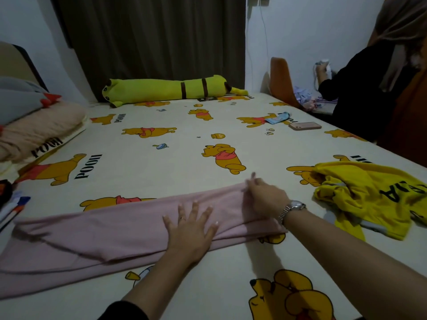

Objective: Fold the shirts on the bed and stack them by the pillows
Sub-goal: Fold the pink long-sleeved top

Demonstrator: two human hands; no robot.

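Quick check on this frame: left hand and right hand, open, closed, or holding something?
Left hand: open, fingers spread flat, pressing on the pink shirt.
Right hand: fingers curled at the pink shirt's far right end, pinching the fabric.

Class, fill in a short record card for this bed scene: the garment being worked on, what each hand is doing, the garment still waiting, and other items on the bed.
Garment in work: pink shirt, laid in a long band across the bed
Left hand: flat on the pink shirt, fingers spread
Right hand: pinches the shirt's right end
Waiting: yellow shirt, crumpled at the right
Other items: green plush toy, phone, pillows at the left
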